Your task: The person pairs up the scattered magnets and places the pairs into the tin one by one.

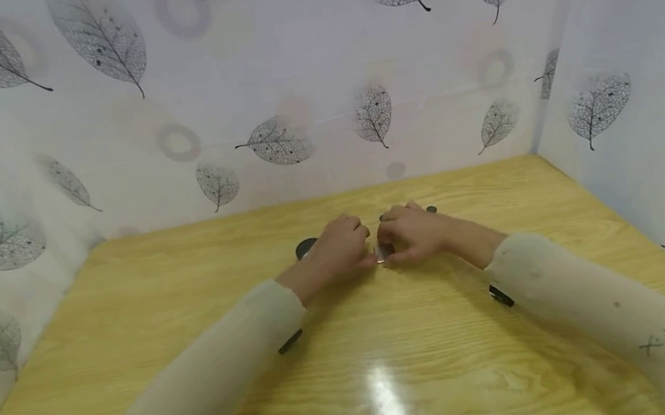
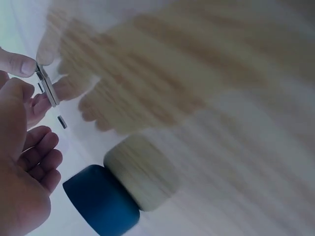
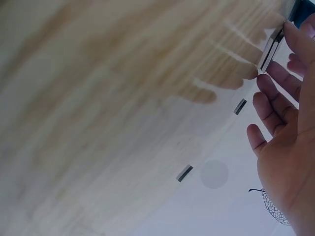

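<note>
A small flat rectangular piece [image 1: 384, 252], dark with a pale silvery edge, stands on edge close over the glossy tabletop, between both hands. My right hand [image 1: 415, 232] pinches it between thumb and fingers; in the right wrist view the piece [image 3: 270, 50] slants beside the thumb. From the other side, my left hand [image 1: 338, 246] has its thumb tip at the end of the piece [image 2: 47, 87], with the index finger bent close by and the other fingers curled loosely. Knuckles hide much of the piece in the head view.
Just behind the left hand stands a short dark-blue cylinder [image 2: 101, 199], seen as a dark round top [image 1: 306, 247] from above. Small dark discs [image 1: 432, 209] lie behind the right hand. Leaf-printed curtains [image 1: 288, 85] border the wooden table [image 1: 199, 263] at the back and sides.
</note>
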Available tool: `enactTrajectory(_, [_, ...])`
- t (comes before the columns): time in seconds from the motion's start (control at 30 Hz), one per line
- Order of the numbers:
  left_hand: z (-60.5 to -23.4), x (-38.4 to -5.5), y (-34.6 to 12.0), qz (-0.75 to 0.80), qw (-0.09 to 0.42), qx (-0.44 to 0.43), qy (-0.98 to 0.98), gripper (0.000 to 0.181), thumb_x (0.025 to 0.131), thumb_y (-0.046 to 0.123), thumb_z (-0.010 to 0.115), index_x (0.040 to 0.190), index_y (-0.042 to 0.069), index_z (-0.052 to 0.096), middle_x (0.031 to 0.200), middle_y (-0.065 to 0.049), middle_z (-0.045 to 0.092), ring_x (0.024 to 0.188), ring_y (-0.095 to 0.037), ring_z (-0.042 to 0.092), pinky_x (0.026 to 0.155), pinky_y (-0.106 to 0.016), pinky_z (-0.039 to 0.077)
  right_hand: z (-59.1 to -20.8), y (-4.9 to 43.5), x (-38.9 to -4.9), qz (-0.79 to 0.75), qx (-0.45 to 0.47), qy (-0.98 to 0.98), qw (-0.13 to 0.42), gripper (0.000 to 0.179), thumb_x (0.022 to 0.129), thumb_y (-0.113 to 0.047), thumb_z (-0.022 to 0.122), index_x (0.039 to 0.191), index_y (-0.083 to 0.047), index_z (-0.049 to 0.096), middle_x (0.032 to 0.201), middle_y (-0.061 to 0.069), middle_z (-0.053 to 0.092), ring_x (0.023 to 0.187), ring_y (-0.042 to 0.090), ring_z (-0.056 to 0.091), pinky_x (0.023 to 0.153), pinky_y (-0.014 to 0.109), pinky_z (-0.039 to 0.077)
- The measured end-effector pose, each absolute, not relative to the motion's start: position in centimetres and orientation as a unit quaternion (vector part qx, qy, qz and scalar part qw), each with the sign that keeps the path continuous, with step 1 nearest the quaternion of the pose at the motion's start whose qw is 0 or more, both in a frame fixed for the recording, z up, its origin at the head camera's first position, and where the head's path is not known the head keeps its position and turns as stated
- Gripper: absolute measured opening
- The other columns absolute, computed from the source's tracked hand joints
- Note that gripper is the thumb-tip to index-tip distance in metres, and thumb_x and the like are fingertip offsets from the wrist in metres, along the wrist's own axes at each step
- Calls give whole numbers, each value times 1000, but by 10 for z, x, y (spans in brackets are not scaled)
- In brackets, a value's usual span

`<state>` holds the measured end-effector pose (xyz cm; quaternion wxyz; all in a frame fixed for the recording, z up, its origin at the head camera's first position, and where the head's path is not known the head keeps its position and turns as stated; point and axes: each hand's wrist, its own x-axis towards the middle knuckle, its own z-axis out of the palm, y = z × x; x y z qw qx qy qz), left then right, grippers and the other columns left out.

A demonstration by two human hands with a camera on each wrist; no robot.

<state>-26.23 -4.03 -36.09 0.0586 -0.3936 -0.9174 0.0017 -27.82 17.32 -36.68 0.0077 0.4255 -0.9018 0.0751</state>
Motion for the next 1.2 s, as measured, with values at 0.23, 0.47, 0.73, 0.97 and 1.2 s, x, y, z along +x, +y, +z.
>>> enactTrajectory(0.23, [-357, -259, -57, 1, 76, -380, -922, 46, 94, 39, 65, 118, 1, 67, 114, -12, 64, 107, -29, 56, 96, -42, 47, -367, 169, -281, 91, 441, -893, 11, 24, 84, -34, 73, 97, -14, 69, 90, -4, 60, 87, 17, 54, 77, 40, 41])
enactTrajectory(0.47, [-361, -259, -76, -10, 137, -385, -913, 50, 89, 43, 69, 116, 0, 67, 112, -13, 66, 105, -30, 59, 96, -42, 47, -369, 166, -285, 96, 438, -893, -23, 26, 85, -32, 72, 97, -10, 66, 87, -1, 58, 84, 17, 51, 78, 38, 43])
enactTrajectory(0.73, [-361, -256, -106, -65, 171, -361, -914, 64, 86, 51, 73, 119, -3, 65, 115, -16, 64, 111, -32, 58, 102, -46, 45, -370, 166, -282, 106, 424, -898, -51, 29, 86, -32, 71, 101, -8, 64, 89, 1, 57, 85, 18, 49, 80, 38, 41])
enactTrajectory(0.97, [-360, -254, -128, -73, 158, -327, -929, 81, 82, 61, 73, 128, -5, 59, 124, -19, 60, 118, -36, 54, 105, -50, 42, -367, 165, -281, 121, 433, -892, -43, 32, 85, -30, 73, 102, -6, 62, 91, 2, 59, 87, 18, 51, 83, 38, 45])
enactTrajectory(1.2, [-364, -255, -139, -61, 159, -317, -933, 83, 80, 61, 75, 125, -7, 60, 121, -21, 61, 116, -37, 54, 105, -49, 41, -365, 165, -279, 119, 424, -897, -39, 33, 85, -30, 76, 102, -5, 62, 92, 2, 60, 87, 18, 54, 85, 39, 47])
